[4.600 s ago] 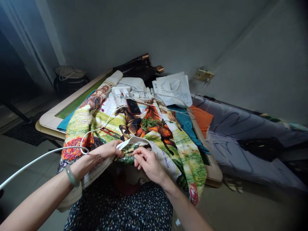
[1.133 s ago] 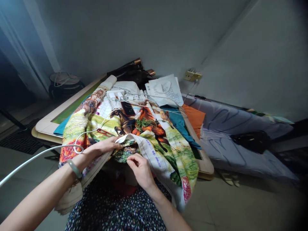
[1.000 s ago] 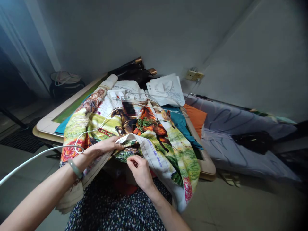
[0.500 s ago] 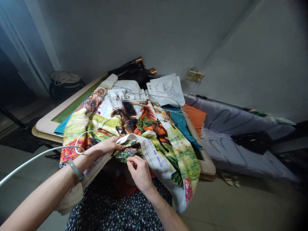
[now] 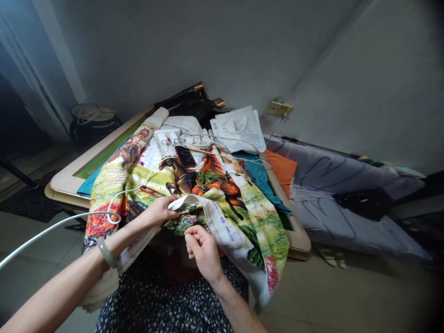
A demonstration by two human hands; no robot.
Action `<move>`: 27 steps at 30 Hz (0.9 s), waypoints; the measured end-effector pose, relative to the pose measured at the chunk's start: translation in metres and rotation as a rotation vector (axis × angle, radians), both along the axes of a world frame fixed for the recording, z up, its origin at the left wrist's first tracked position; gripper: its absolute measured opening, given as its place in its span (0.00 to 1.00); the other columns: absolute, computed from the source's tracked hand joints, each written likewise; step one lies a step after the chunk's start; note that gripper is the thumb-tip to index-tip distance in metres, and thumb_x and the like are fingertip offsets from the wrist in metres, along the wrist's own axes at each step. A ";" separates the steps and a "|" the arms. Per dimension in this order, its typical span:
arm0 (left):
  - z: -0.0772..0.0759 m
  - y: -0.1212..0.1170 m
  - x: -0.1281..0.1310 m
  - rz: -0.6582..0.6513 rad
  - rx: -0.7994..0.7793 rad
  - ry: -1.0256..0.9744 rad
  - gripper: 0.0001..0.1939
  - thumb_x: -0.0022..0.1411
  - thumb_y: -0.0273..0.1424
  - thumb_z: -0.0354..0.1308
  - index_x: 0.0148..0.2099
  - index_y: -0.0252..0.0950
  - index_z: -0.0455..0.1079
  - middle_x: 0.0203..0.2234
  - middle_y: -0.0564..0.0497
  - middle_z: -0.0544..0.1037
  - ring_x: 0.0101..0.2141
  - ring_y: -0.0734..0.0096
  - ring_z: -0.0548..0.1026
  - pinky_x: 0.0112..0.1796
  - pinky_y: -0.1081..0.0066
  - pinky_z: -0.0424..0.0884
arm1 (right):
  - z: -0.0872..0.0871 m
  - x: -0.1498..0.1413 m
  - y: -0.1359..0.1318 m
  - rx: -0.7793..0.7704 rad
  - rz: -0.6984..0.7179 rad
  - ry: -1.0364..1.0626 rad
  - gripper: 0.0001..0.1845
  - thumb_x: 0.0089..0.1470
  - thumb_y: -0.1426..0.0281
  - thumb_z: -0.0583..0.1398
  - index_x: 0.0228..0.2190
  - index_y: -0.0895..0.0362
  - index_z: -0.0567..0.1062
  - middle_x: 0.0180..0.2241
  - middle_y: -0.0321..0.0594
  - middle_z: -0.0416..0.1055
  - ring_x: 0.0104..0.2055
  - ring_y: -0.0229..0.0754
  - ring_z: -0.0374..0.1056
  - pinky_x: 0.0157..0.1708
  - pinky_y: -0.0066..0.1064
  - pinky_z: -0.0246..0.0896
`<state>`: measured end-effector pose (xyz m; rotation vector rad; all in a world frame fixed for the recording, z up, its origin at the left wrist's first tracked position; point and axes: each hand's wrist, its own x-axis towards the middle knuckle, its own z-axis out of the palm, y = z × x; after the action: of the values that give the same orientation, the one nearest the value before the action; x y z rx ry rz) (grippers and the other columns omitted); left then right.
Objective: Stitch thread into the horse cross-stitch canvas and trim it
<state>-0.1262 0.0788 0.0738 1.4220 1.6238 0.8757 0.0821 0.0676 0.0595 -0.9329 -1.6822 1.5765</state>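
Observation:
A large cross-stitch cloth [image 5: 256, 217] with horses and greenery on it drapes over the table and down toward my lap. Its near edge is folded back, baring a dark green stitched patch [image 5: 187, 222]. My left hand [image 5: 161, 210] grips that folded edge, thumb on top. Just below the patch, my right hand [image 5: 203, 247] is pinched closed; whatever sits between the fingertips is too small to make out. A tangle of green thread [image 5: 207, 178] lies on the cloth, and a red scissors-like tool [image 5: 150, 190] rests beyond my left hand.
A phone [image 5: 185, 156] and a white power strip [image 5: 167, 135] lie on the cloth. One white cable [image 5: 52, 231] loops past my left forearm. White packets [image 5: 237, 129] sit at the table's back [image 5: 65, 178]. To the right stands a sofa with a grey cover [image 5: 322, 185].
My right hand has drawn slightly down and right, away from the green patch. My left hand keeps its hold on the folded edge.

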 end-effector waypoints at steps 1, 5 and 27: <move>-0.001 -0.004 0.004 0.078 0.071 0.126 0.17 0.49 0.31 0.64 0.43 0.38 0.72 0.29 0.52 0.76 0.32 0.61 0.73 0.35 0.67 0.65 | 0.005 0.003 0.003 -0.052 0.013 0.063 0.12 0.58 0.59 0.61 0.33 0.56 0.72 0.18 0.27 0.60 0.18 0.32 0.56 0.18 0.23 0.56; -0.005 -0.026 0.015 0.191 0.407 0.530 0.12 0.59 0.28 0.58 0.46 0.41 0.72 0.41 0.46 0.78 0.40 0.58 0.74 0.41 0.64 0.66 | 0.027 0.006 0.020 -0.101 -0.023 0.288 0.15 0.57 0.57 0.64 0.35 0.55 0.71 0.18 0.24 0.54 0.16 0.30 0.51 0.19 0.24 0.57; -0.024 -0.051 0.052 0.333 0.273 0.237 0.10 0.65 0.36 0.51 0.33 0.42 0.69 0.29 0.49 0.80 0.32 0.58 0.76 0.37 0.62 0.67 | 0.050 0.011 0.083 -0.116 -0.139 0.462 0.16 0.52 0.59 0.67 0.31 0.55 0.70 0.33 0.36 0.76 0.23 0.33 0.68 0.29 0.28 0.71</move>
<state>-0.0739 0.0278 0.0501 1.5076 2.0208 1.1920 0.0929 0.1510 0.1091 -0.6581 -1.1926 1.6544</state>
